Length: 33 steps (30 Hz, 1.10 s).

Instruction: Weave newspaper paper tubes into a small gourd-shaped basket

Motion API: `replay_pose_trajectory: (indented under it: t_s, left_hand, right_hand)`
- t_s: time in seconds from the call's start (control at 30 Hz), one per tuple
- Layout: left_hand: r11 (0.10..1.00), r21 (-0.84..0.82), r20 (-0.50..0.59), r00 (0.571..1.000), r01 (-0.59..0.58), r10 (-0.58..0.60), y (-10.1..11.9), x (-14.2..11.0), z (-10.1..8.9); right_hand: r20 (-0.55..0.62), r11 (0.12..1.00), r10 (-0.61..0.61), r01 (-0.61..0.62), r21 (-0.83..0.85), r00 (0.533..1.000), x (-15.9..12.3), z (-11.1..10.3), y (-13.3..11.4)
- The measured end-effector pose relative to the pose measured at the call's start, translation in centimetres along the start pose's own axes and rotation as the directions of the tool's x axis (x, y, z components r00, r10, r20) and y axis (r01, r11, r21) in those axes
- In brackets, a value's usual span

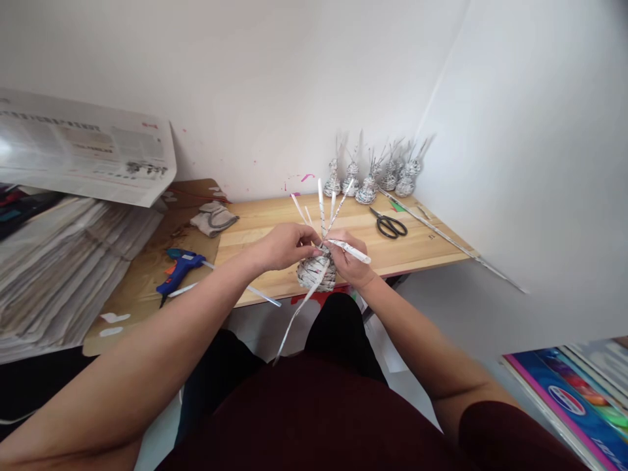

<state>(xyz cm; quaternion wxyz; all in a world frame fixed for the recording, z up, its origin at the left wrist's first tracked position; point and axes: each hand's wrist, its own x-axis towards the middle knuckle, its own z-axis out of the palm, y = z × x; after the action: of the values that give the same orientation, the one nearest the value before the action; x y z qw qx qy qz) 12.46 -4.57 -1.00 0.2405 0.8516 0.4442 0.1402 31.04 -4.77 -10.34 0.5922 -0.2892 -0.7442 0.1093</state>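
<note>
A round woven newspaper vase (311, 271) sits at the table's front edge, between my hands. Several rolled paper tubes (322, 203) stick up and fan out from its neck. My left hand (289, 246) pinches at the neck from the left, thumb and fingers closed on the paper tubes there. From the right, my right hand (352, 258) grips the neck, with a white paper tube (354, 251) pointing out over its fingers. A long flattened paper strip (301, 307) hangs from the vase's front toward my lap. The exact contact points of the fingertips are partly hidden.
Several finished-looking woven pieces (367, 188) stand against the wall. Black scissors (388, 224) and a long paper tube (451, 241) lie to the right. Leftward are a blue glue gun (180, 269), a cloth glove (214, 218) and a newspaper stack (63, 268).
</note>
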Motion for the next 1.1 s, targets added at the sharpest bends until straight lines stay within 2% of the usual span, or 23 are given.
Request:
replay_pose_trajectory:
  t_s: [0.1,0.2,0.3,0.37,0.53,0.7,0.8,0.93,1.1]
  left_hand:
    - [0.998,0.061,-0.095,0.995,-0.006,0.012,0.1,-0.1,0.2]
    - [0.995,0.089,-0.184,0.982,-0.033,0.049,0.1,-0.2,0.5]
    - [0.997,0.055,-0.215,0.975,-0.046,0.056,-0.4,-0.4,0.8]
    - [0.999,-0.007,-0.201,0.979,-0.047,0.044,-0.8,-0.5,1.0]
    - [0.984,-0.176,-0.178,0.982,0.031,-0.063,-1.1,-0.5,1.5]
    - [0.963,-0.25,-0.16,0.977,0.098,-0.141,-0.8,-0.4,1.7]
    - [0.966,-0.237,-0.185,0.972,0.101,-0.147,-0.7,-0.3,1.7]
    - [0.987,-0.134,-0.234,0.965,0.087,-0.117,-0.7,0.0,1.8]
    - [0.988,-0.137,-0.221,0.97,0.072,-0.101,-0.9,0.0,2.0]
  right_hand:
    - [0.021,0.999,0.041,-0.041,-0.007,0.999,0.4,0.1,0.0]
    - [0.034,0.99,0.14,-0.141,0.015,0.99,1.0,0.3,0.1]
    - [0.047,0.954,0.286,-0.289,0.079,0.957,1.5,0.5,0.1]
    - [0.058,0.935,0.334,-0.338,0.106,0.941,1.6,0.7,0.0]
    - [0.054,0.955,0.278,-0.282,0.094,0.959,1.8,0.8,-0.4]
    - [0.052,0.971,0.203,-0.208,0.12,0.978,1.7,1.1,-0.4]
    - [0.019,0.962,0.24,-0.24,0.132,0.971,1.7,1.3,-0.1]
    - [0.006,0.937,0.307,-0.303,0.173,0.952,1.7,1.5,0.1]
    - [-0.026,0.923,0.341,-0.33,0.199,0.94,1.9,1.3,-0.2]
